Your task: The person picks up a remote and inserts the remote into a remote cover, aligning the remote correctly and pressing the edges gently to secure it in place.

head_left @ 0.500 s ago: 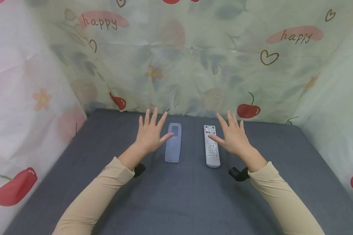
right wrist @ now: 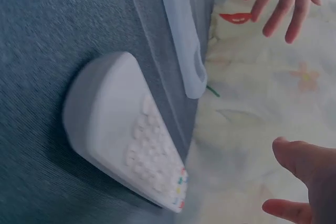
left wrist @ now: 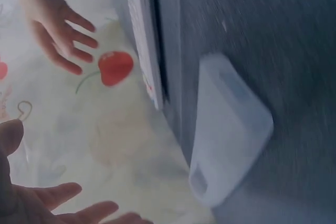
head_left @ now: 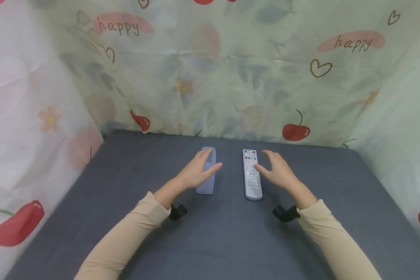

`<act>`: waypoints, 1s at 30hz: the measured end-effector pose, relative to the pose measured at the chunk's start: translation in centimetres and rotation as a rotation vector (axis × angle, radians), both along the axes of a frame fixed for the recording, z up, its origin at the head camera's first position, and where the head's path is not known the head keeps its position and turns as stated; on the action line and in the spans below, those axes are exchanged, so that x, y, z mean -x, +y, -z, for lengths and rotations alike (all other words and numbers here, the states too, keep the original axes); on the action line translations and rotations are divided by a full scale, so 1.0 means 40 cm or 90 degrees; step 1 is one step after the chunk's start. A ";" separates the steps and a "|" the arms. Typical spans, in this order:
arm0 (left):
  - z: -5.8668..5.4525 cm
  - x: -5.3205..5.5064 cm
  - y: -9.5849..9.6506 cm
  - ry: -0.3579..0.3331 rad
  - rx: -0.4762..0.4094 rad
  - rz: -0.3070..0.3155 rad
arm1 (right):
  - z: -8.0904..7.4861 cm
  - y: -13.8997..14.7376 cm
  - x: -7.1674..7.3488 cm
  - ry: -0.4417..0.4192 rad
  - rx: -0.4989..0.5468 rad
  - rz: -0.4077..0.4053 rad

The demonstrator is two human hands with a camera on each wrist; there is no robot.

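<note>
A translucent bluish remote cover (head_left: 205, 188) lies on the dark cloth, left of the middle in the head view. Its slot-like cut-outs show in the left wrist view, where the cover (left wrist: 226, 135) looks empty. To its right a white remote control (head_left: 253, 186) lies buttons up, coloured keys at the far end. My left hand (head_left: 196, 172) hovers over the cover and hides part of it, thumb spread from the fingers. Beside the remote's right edge hangs my right hand (head_left: 280, 170), its thumb over the keys. Both hands hold nothing.
Dark grey cloth (head_left: 227, 233) covers the table. Behind it hangs a printed curtain (head_left: 227, 97), and more curtain closes off the left and right sides. A black wrist mount (head_left: 177, 212) sits under the left wrist, another (head_left: 286, 214) under the right.
Both hands have come down from a raised, widely spread pose. The left moved right, over the cover; the right lowered beside the remote. Cover and remote stay in place.
</note>
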State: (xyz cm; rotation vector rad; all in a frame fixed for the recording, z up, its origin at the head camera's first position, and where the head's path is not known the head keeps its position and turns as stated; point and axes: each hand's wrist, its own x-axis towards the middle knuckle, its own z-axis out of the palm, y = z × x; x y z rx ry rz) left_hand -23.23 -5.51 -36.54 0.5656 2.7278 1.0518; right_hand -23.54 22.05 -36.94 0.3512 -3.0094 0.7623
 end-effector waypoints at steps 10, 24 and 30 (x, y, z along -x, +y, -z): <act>0.052 -0.016 0.100 -0.123 -0.189 0.041 | 0.059 0.009 0.007 -0.119 0.065 0.035; 0.119 -0.050 0.216 -0.337 -0.339 -0.028 | 0.102 -0.001 0.007 -0.178 0.066 0.068; 0.133 -0.040 0.230 -0.394 -0.358 -0.046 | 0.110 -0.004 0.007 -0.192 0.088 0.062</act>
